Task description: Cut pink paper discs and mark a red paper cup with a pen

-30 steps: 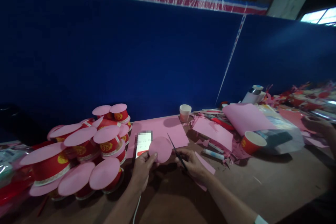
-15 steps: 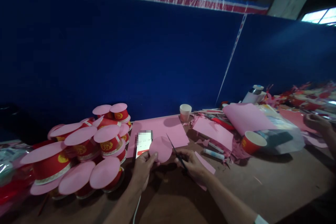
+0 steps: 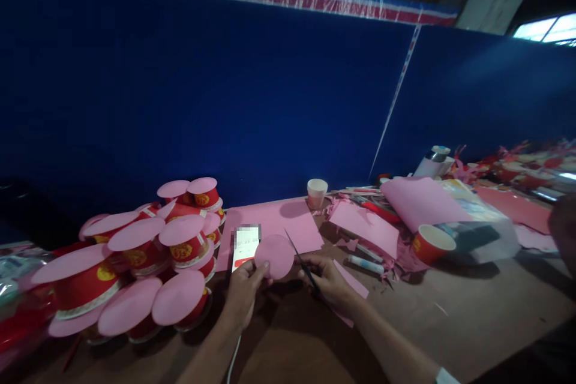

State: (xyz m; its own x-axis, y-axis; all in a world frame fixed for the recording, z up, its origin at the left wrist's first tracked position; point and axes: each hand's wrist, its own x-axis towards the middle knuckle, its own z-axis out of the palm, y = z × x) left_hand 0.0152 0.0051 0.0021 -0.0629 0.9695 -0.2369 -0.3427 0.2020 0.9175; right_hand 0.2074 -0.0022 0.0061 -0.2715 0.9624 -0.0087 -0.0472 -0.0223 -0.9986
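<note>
Between thumb and fingers, my left hand [image 3: 246,291] pinches a round pink paper disc [image 3: 274,257] by its lower left edge. My right hand [image 3: 326,279] is closed around a pair of dark scissors [image 3: 308,271], whose blades point up and left, just right of the disc. Behind the left hand stands a lit phone [image 3: 246,247], partly covered by the hand and the disc. A pink paper sheet [image 3: 288,216] lies flat behind them. Beside my right wrist is a narrow pink paper scrap [image 3: 353,282].
Stacked red cups with pink paper discs [image 3: 139,240] crowd the left side. A white cup [image 3: 317,191] stands at the back. Rightward lie paper pieces [image 3: 366,228], a glue tube [image 3: 366,264], a red cup [image 3: 432,245] and a plastic bag [image 3: 488,240]. A blue partition [image 3: 252,96] rises behind.
Both my hands, the disc and the scissors stay almost in place. At the far right, another person's hand has drawn back from the red paper toward the picture's edge.
</note>
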